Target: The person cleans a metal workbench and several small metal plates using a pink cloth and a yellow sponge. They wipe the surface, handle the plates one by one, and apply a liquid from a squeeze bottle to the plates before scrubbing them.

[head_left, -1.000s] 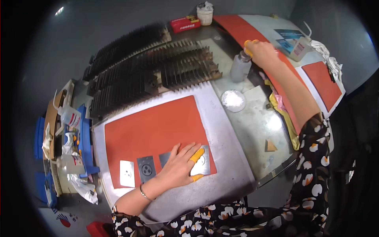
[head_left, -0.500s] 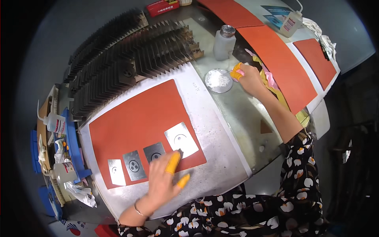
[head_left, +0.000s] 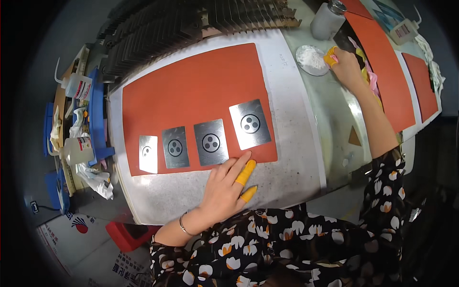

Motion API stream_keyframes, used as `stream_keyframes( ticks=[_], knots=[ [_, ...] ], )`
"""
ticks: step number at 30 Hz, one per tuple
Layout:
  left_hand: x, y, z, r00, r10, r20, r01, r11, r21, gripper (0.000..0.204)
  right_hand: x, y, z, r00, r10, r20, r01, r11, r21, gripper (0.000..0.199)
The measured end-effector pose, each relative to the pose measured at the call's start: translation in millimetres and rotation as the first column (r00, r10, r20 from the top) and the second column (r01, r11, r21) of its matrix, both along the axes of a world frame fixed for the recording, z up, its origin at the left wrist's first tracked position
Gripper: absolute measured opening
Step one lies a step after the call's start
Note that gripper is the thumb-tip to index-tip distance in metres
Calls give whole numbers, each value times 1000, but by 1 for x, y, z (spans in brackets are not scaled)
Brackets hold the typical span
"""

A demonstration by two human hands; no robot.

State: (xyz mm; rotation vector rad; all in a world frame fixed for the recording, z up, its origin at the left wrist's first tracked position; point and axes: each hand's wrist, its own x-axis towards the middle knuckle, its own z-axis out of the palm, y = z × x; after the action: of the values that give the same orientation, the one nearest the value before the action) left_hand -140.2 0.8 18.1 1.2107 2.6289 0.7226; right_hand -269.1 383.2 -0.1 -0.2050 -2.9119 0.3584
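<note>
Worktable (head_left: 327, 112): greenish and kinda glassy where it shows, right of the white sheet
White sheet (head_left: 296, 124): big one, lying under the mat, pretty speckled along the near side
Dark plates (head_left: 158, 43): loads of thin ones standing on edge in tight rows at the far side
Red mat (head_left: 196, 86): more brick-orange really, flat on the sheet
Red strip (head_left: 389, 79): long one, way over on the right of the table
Left hand (head_left: 224, 184): fingers stretched out and loosely spread, gripping nothing; a fingertip sits right at the near edge of the rightmost metal plate, can't tell if it's actually touching
Metal plates (head_left: 240, 136): four shiny ones in a slanting row along the mat's near edge, spaced apart, biggest on the right, smallest on the left, each with a round dotted mark
Right hand (head_left: 348, 68): out over the table, fingers curled in tight and pinched on a pink bit, right beside the dish
Capped bottle (head_left: 326, 25): cloudy with a metal top, just beyond the dish
Dish (head_left: 313, 73): small and round, right of the sheet, white powder (head_left: 311, 57) in it
Brown wedge (head_left: 354, 137): lying on the glassy part, nearer the person
Pink bit (head_left: 334, 58): peeks out at the right fingertips, too small to tell what it is
</note>
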Motion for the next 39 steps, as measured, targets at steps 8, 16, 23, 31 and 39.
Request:
stream_keyframes(
  ticks=[8,16,23,31,39],
  knots=[
    [-5,-9,0,998,18,-60,-20,999,-33,50,99,-112,25,903,405,-142,-427,816,-389,18],
    [-5,-41,9,998,29,-61,-22,993,120,46,85,-160,-6,882,460,-96,-469,847,-250,12],
    [-14,-72,-4,946,305,-113,-279,939,200,41,81,-158,-12,876,469,-109,-481,838,-259,5],
    [-15,-69,1,913,397,-89,-370,901,228,40,65,-151,-8,842,538,-45,-533,817,-219,10],
    [-9,-76,1,863,469,-188,-421,873,246,40,52,-153,-7,840,541,-51,-538,814,-219,4]
  ],
)
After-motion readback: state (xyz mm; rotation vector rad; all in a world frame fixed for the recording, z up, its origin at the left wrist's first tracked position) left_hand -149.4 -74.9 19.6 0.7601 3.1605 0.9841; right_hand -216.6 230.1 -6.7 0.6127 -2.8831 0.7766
